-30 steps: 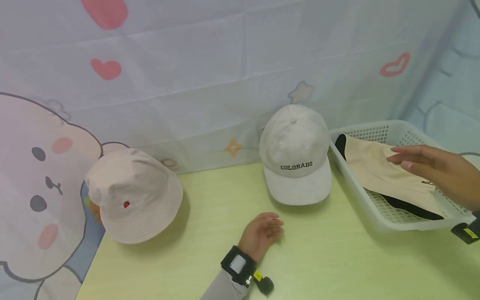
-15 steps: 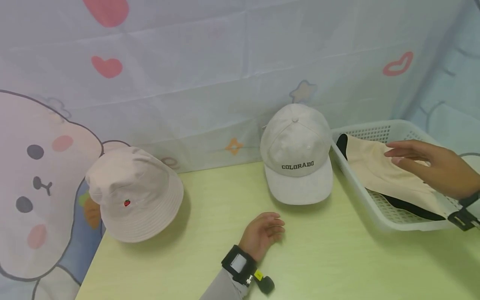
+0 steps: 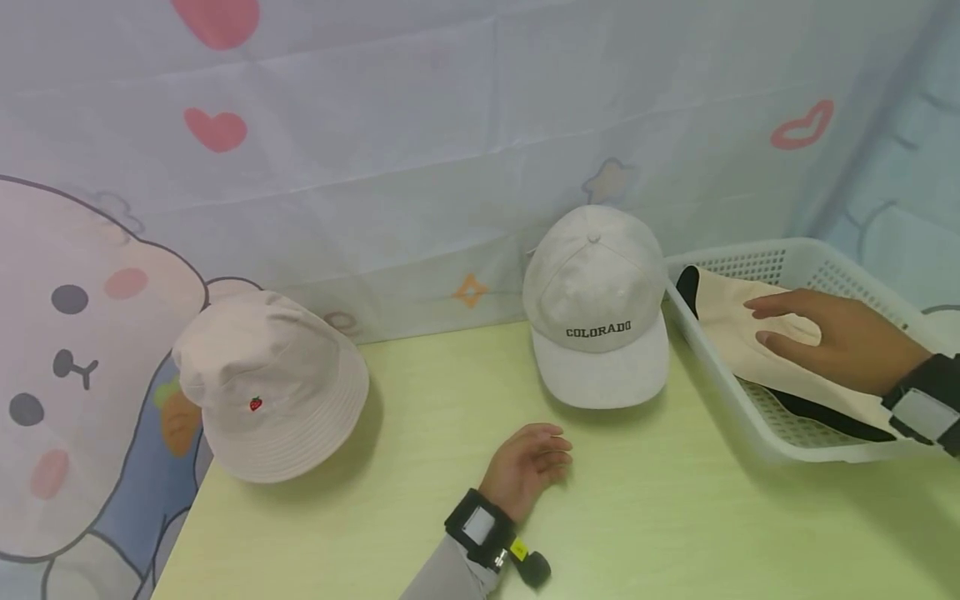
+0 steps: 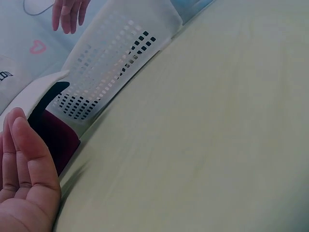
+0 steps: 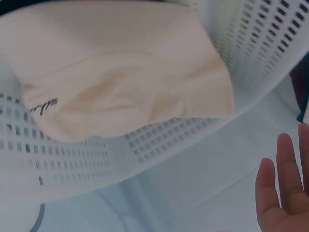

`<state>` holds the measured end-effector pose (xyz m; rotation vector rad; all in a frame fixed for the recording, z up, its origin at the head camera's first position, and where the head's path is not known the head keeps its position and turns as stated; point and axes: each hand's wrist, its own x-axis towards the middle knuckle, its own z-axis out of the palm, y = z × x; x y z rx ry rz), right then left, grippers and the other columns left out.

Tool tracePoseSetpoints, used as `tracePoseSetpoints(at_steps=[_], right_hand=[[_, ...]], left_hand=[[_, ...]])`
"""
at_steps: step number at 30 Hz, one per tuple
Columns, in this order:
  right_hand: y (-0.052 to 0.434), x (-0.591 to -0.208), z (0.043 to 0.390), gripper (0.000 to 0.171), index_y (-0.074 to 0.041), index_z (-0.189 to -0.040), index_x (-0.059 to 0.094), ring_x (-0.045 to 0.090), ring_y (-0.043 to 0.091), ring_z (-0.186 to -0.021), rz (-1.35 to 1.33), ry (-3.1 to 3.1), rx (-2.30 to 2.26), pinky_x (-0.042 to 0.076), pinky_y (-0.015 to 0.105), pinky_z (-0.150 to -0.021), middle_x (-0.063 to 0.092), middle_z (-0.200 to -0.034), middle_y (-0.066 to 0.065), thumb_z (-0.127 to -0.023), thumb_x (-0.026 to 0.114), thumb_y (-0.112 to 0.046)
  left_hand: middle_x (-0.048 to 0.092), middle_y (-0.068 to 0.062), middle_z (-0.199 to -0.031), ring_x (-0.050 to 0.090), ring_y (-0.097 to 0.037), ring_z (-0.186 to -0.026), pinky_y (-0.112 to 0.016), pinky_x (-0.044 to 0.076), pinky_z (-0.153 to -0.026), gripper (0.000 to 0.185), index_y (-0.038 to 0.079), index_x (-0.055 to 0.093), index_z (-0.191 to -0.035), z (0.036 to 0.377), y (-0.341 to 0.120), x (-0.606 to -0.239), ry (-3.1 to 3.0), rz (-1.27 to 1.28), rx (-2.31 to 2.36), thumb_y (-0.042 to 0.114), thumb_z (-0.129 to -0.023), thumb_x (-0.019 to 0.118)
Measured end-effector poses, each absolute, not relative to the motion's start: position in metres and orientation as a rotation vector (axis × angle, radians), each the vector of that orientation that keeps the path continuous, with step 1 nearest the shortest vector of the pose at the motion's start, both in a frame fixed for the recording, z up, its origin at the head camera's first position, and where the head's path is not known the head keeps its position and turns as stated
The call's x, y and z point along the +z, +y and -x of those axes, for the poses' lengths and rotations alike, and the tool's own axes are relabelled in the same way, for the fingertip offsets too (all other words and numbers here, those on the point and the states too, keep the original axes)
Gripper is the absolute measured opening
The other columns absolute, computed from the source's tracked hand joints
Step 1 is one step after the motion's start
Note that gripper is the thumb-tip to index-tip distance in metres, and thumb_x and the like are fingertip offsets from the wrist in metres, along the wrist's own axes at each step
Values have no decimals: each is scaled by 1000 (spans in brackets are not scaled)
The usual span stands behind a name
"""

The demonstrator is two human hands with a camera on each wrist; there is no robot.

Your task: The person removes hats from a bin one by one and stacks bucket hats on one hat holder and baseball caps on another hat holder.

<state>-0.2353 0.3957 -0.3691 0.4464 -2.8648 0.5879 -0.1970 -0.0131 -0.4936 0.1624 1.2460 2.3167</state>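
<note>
A folded cream hat (image 3: 723, 312) with black lining and small dark lettering lies in the white basket (image 3: 738, 408) on the right. Above it is my right hand (image 3: 847, 337), thumb and fingers apart with nothing between them; whether it touches the fabric is unclear. My left hand (image 3: 525, 471) is idle over the table, its fingers loosely bent and holding nothing. Nearest to it is a pale baseball cap (image 3: 596, 283) marked COLORADO. In the right wrist view, the right fingers (image 5: 287, 179) look straight, outside the basket's outline.
A cream bucket hat (image 3: 277, 367) with a strawberry motif stands at the table's left. A dark maroon thing (image 4: 60, 140) shows under the cap's brim in the left wrist view. Behind the yellow-green table (image 3: 420, 400) hangs a printed cloth (image 3: 360, 150).
My right hand has moved left, further over the folded hat, and its thumb and fingers have spread wider. The left hand has stayed put. The view has shifted slightly.
</note>
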Motion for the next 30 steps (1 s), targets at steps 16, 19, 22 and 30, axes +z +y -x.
tracePoseSetpoints(at_steps=[16,19,22,30], right_hand=[[404,-403,262,50,-10,-133,62,67,38,-104,-669,-2893,297,55,55,-82,65,-125,19,-89,76,-28],[406,-408,266,55,-9,-137,60,66,39,-105,-668,-2947,267,55,55,-84,63,-126,22,-89,75,-32],[408,-414,270,60,-6,-140,57,65,40,-107,-662,-2991,252,55,55,-85,61,-128,25,-89,74,-34],[410,-426,277,69,-3,-142,53,64,46,-111,-629,-3055,209,55,56,-86,59,-131,28,-90,73,-43]], left_hand=[[74,6,-97,68,-8,-89,-23,55,-80,24,17,65,-107,198,-13,-492,1243,-160,2308,11,-104,42],[74,7,-97,68,-8,-88,-22,55,-80,24,18,66,-106,197,-13,-491,1250,-160,2310,11,-103,43],[74,7,-97,68,-8,-88,-22,55,-80,24,19,66,-107,198,-14,-492,1248,-158,2311,12,-104,43],[74,7,-96,68,-8,-87,-22,55,-80,24,19,65,-105,198,-13,-493,1252,-145,2312,10,-103,43]])
